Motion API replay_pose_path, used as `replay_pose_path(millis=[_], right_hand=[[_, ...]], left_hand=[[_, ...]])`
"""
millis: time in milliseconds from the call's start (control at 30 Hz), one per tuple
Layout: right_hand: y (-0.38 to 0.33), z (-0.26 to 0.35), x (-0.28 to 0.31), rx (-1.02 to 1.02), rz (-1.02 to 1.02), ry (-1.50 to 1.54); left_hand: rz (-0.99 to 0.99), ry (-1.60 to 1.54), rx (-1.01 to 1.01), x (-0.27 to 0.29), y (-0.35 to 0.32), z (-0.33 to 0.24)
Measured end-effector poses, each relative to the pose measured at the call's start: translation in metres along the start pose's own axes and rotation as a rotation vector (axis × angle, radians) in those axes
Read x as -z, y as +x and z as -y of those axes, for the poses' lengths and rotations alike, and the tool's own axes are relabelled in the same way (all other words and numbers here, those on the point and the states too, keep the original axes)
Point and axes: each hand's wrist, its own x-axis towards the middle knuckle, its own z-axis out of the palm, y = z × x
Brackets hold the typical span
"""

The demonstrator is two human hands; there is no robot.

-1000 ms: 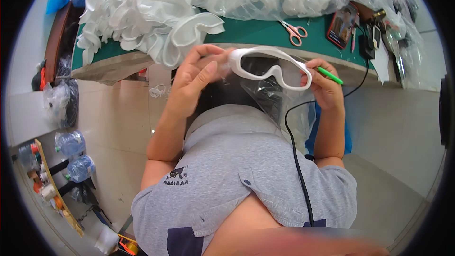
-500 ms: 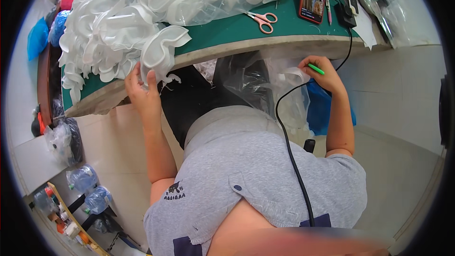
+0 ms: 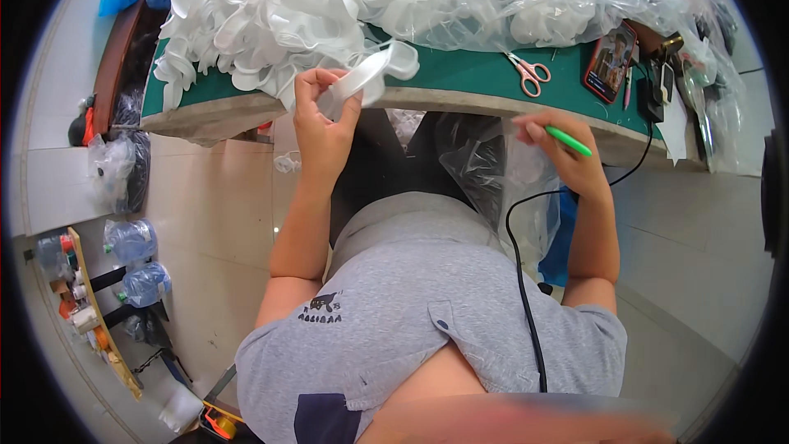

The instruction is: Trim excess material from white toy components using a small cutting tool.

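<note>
My left hand (image 3: 323,127) is closed on a white curved piece (image 3: 362,74), a soft-looking wavy strip with a raised rim. The piece is lifted over the table's front edge, its looped end pointing right. Behind it lies a large heap of similar white pieces (image 3: 271,16). My right hand (image 3: 567,148) holds a slim tool with a bright green handle (image 3: 569,141) and is apart from the piece. The tool's tip cannot be made out. Below that hand hangs a clear plastic bag (image 3: 526,173).
Pink-handled scissors (image 3: 528,75) lie on the green table top (image 3: 460,66). To their right are a phone (image 3: 611,62), a pink pen (image 3: 628,90) and a black adapter (image 3: 650,99). A black cable (image 3: 526,296) runs across my front. Large water bottles (image 3: 146,284) stand at left.
My left hand has lifted the curved piece off the heap's edge, toward the middle. The white piece by my right hand above the bag no longer shows there. The view has shifted.
</note>
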Motion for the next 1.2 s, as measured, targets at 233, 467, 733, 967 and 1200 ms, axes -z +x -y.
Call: replay_pose_path(millis=[233,467,733,967,1200], right_hand=[[0.084,0.018,-0.054,0.470,-0.108,-0.191],[0.122,0.023,-0.093,0.684,0.041,-0.267],[0.122,0.025,-0.084,0.112,0.121,0.431],[0.088,0.021,-0.102,0.032,0.107,0.501],[0.085,0.011,-0.101,0.321,-0.113,0.049]], left_hand=[[0.115,0.044,-0.001,0.007,-0.001,-0.010],[0.046,-0.015,-0.112,0.005,-0.004,0.001],[-0.166,-0.287,0.070,0.004,-0.008,0.011],[0.259,-0.857,0.594,-0.006,-0.013,-0.015],[0.162,-0.875,0.537,0.001,-0.006,-0.010]])
